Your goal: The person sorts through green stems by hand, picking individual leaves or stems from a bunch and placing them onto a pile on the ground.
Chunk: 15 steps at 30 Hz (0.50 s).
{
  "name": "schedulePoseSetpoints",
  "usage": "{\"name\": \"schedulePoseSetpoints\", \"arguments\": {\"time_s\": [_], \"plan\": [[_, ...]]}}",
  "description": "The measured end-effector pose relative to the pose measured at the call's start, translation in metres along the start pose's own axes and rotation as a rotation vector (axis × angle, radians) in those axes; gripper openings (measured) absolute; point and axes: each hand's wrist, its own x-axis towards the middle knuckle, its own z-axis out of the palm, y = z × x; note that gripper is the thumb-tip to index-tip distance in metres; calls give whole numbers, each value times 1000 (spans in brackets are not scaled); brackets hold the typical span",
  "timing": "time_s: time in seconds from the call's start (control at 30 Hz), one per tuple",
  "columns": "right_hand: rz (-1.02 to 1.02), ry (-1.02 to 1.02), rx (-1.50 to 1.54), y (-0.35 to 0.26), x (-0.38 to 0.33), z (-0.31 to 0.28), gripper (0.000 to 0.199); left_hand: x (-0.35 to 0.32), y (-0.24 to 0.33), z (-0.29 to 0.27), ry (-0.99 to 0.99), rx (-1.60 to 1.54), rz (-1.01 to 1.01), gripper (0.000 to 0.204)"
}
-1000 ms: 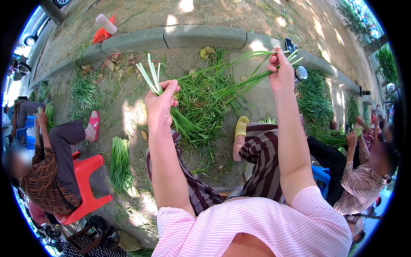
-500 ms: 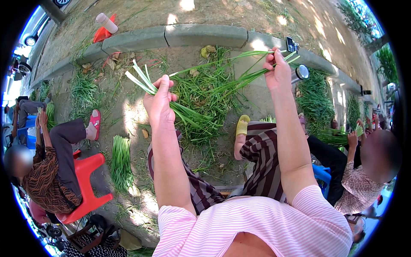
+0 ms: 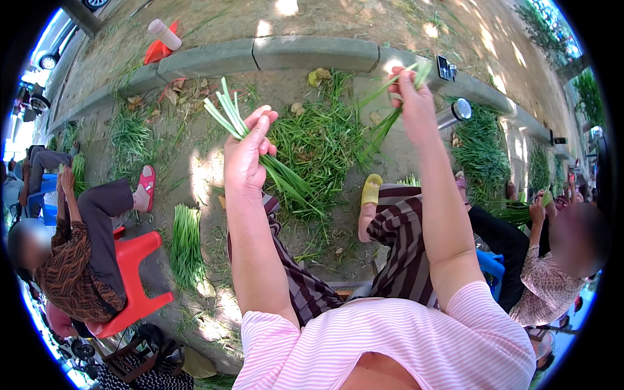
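Note:
My left hand (image 3: 247, 159) is closed around a small bunch of garlic chives (image 3: 289, 181). Their white ends stick up past the thumb at upper left, and the green leaves trail down to the right. Farther right and higher, my right hand (image 3: 416, 107) pinches a few loose green stalks (image 3: 383, 133), whose upper ends are smeared by motion. Between and below both hands lies a wide, tangled heap of green leaves (image 3: 318, 133) on the ground. A neat bundle of chives (image 3: 186, 247) rests to the left of my left forearm.
A stone kerb (image 3: 318, 53) runs across the far side. Near it stand a steel tumbler (image 3: 455, 113) and a pink bottle (image 3: 164, 34) beside an orange bag. A person sits on a red stool (image 3: 136, 279) at left; another sits at right beside more greens (image 3: 481, 146).
Stalks that stretched between my hands have come away from the left bunch. My right hand has moved slightly left and up with them; my left hand has shifted slightly right.

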Motion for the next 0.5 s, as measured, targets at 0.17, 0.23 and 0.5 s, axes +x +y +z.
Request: {"name": "schedulePoseSetpoints", "arguments": {"time_s": [0.17,0.23,0.5], "plan": [[-246,-161,-440,8,-24,39,30,-2,-5,10,-150,94,-108,25],[-352,-252,-403,10,-31,47,30,-5,-7,16,-225,135,-157,27],[186,-441,222,10,-48,67,33,-15,-16,31,-490,140,-320,21]]}}
